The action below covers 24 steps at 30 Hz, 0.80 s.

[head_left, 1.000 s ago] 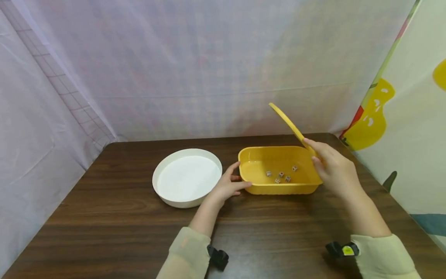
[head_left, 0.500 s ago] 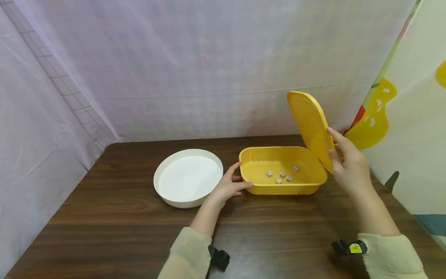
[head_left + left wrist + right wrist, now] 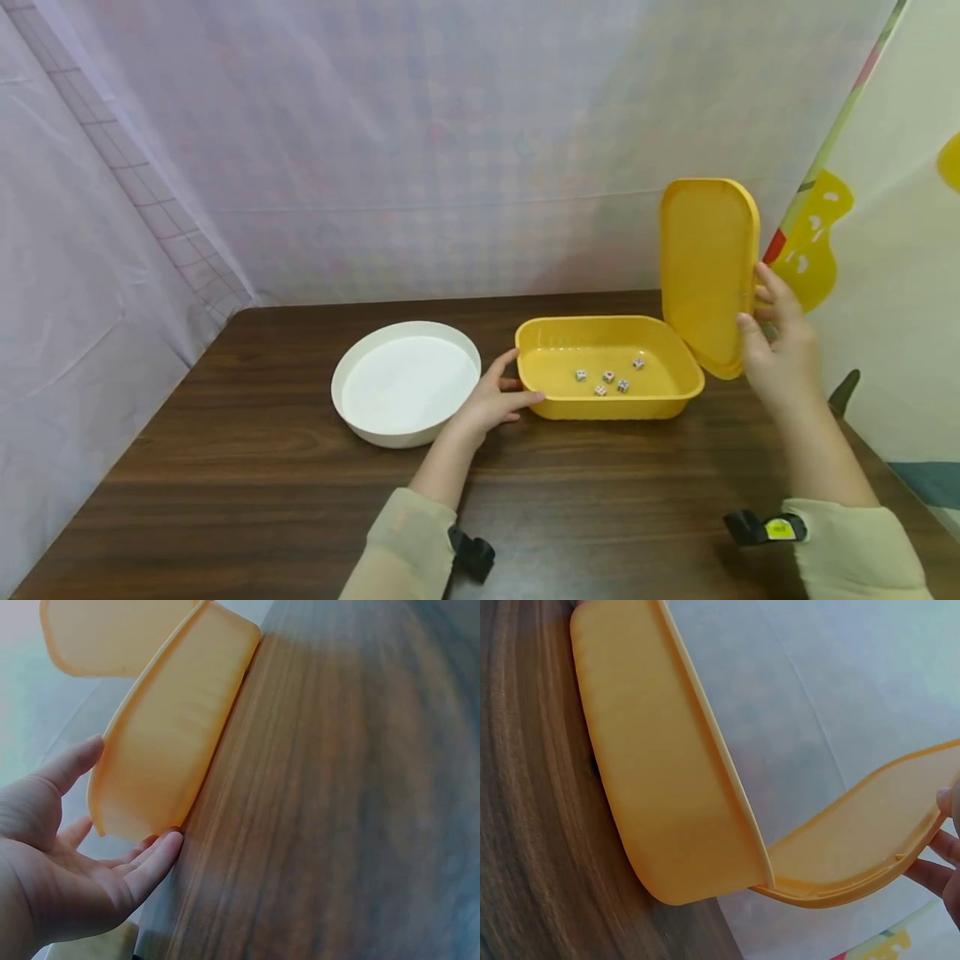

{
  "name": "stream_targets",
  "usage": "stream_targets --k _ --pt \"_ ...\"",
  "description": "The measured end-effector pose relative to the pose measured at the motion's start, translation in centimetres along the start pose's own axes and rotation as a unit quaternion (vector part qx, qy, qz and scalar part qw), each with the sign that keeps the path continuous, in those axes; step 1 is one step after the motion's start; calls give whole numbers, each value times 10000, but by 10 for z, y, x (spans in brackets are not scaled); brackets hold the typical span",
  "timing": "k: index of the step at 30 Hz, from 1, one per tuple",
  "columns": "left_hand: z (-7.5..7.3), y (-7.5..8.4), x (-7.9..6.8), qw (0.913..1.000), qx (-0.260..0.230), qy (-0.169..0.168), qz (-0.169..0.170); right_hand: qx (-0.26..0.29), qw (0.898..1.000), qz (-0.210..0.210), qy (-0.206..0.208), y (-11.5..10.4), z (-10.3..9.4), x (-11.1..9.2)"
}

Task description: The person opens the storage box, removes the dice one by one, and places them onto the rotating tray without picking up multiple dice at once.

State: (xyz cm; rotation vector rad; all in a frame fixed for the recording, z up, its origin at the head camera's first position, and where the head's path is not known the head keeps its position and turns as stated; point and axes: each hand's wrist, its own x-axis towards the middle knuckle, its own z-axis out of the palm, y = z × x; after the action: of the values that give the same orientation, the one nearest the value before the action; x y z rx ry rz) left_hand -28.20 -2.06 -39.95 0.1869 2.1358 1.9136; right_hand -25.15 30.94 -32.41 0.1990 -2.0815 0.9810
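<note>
A yellow plastic box (image 3: pixel 600 410) stands uncovered on the table, with several small dice (image 3: pixel 608 377) on its floor. My left hand (image 3: pixel 491 403) holds the box's left end, its thumb at the rim and its fingers against the end wall, as the left wrist view also shows. To the right, my right hand (image 3: pixel 786 350) pinches the long edge of the yellow lid (image 3: pixel 708 267) between thumb and fingers. The lid stands nearly upright, inner face towards me, its lower end by the box's right end. Whether the lid is joined to the box I cannot tell.
A round white tray (image 3: pixel 405 383) with a low rim sits left of the box, close to my left forearm. The dark wooden table (image 3: pixel 285 500) meets a pale hanging curtain (image 3: pixel 420 167) at the back. A printed cloth (image 3: pixel 892 333) hangs at the right.
My right hand has moved right with the lid, swinging it from a tilt over the box to nearly upright beyond its right end. The left hand and the dice have barely moved.
</note>
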Motion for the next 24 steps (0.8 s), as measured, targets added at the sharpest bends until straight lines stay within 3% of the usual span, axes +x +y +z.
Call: stream_targets --k 7,15,24 --pt "1 4 -4 10000 2 -16 30 133 9967 799 -45 12 -11 3" --pt "0 -1 -1 10000 -27 4 32 237 9913 1249 -333 22 -20 4" --pt "0 0 0 10000 -13 -28 42 84 9877 1524 -337 32 -26 3"
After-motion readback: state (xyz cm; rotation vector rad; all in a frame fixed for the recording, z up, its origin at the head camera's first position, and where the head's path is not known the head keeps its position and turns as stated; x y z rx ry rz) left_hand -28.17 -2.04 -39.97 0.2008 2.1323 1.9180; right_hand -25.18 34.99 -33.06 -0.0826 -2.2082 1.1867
